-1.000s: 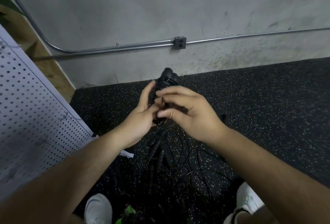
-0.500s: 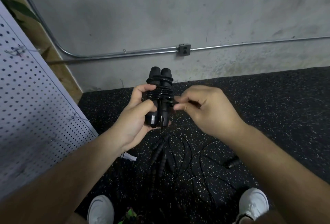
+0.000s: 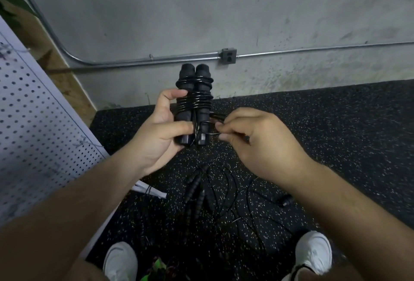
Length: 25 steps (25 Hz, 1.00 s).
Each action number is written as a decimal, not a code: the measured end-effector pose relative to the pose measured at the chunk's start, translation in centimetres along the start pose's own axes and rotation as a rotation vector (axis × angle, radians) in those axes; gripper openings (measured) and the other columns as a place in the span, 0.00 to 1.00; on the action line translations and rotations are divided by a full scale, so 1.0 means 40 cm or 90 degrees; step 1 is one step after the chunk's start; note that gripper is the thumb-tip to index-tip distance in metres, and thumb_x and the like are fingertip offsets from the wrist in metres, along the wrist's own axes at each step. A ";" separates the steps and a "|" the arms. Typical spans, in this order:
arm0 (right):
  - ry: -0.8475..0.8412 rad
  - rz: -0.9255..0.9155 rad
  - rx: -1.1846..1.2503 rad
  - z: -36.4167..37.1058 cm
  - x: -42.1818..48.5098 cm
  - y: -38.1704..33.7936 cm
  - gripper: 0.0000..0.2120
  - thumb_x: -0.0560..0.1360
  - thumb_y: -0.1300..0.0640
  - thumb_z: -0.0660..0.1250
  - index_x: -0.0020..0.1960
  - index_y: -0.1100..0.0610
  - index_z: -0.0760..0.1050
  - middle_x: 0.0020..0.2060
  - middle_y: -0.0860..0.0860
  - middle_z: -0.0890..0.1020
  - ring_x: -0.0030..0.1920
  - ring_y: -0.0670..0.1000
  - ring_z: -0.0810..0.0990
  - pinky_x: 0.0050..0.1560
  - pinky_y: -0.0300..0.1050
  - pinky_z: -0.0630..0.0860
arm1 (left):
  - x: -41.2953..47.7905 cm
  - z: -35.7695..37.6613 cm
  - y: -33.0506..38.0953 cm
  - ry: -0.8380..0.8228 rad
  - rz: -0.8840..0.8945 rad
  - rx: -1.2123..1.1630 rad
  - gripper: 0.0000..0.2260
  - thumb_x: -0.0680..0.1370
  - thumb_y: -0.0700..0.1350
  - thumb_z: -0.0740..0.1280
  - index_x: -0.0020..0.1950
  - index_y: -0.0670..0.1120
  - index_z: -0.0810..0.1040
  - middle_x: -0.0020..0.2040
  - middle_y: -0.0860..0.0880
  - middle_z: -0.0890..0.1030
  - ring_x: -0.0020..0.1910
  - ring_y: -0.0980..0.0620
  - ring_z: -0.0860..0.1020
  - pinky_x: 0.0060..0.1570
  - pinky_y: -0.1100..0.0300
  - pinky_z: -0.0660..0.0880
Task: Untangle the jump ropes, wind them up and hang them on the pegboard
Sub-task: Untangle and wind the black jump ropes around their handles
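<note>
My left hand (image 3: 158,137) grips the two black handles of a jump rope (image 3: 194,92), held upright side by side with the thin black cord wound around them in several turns. My right hand (image 3: 259,144) pinches the loose end of that cord just right of the handles' lower ends. Below my hands, more black jump ropes (image 3: 208,193) lie tangled on the floor, with ribbed handles and loose loops of cord. The white pegboard (image 3: 33,128) leans at the left.
Black speckled rubber floor (image 3: 336,124) meets a grey concrete wall with a metal conduit and an outlet box (image 3: 228,56). My white shoes (image 3: 313,251) stand at the bottom. A white strip (image 3: 149,190) lies by the pegboard's foot. A separate handle end (image 3: 285,201) lies right.
The wound handles have come up into clear view in my left hand. My right hand moved off them to the right and now pinches the cord's end beside their lower part.
</note>
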State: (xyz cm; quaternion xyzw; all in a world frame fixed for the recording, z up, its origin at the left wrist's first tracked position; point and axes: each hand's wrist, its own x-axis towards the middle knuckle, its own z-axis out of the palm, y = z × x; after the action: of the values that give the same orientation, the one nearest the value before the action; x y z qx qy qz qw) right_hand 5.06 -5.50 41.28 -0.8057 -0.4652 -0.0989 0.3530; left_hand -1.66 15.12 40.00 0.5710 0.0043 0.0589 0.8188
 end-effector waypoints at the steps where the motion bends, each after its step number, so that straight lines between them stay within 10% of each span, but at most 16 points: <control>1: -0.002 0.028 0.007 0.000 -0.002 -0.005 0.05 0.77 0.60 0.73 0.51 0.56 0.86 0.46 0.43 0.83 0.47 0.42 0.81 0.51 0.36 0.78 | 0.001 0.000 -0.004 -0.005 -0.004 -0.007 0.28 0.69 0.27 0.63 0.61 0.55 0.69 0.52 0.44 0.83 0.53 0.44 0.81 0.49 0.47 0.80; 17: -0.049 0.407 0.357 0.038 0.000 -0.052 0.05 0.72 0.57 0.78 0.46 0.50 0.83 0.38 0.47 0.86 0.36 0.44 0.81 0.41 0.37 0.78 | -0.037 0.026 -0.033 0.042 0.010 0.050 0.33 0.63 0.27 0.60 0.63 0.55 0.67 0.46 0.50 0.85 0.47 0.51 0.82 0.42 0.56 0.78; 25: 0.076 0.238 0.188 0.081 -0.012 -0.072 0.05 0.73 0.60 0.76 0.47 0.51 0.85 0.44 0.41 0.82 0.48 0.40 0.80 0.53 0.33 0.75 | -0.041 0.041 -0.047 0.053 -0.038 0.074 0.33 0.64 0.31 0.60 0.64 0.57 0.70 0.55 0.45 0.80 0.49 0.52 0.79 0.46 0.57 0.77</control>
State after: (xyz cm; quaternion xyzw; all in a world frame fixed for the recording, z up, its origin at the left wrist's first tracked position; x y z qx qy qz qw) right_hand 1.89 -2.75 40.05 -0.8100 -0.2960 -0.0103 0.5062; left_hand -2.99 12.78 38.70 0.6144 0.0589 0.0574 0.7847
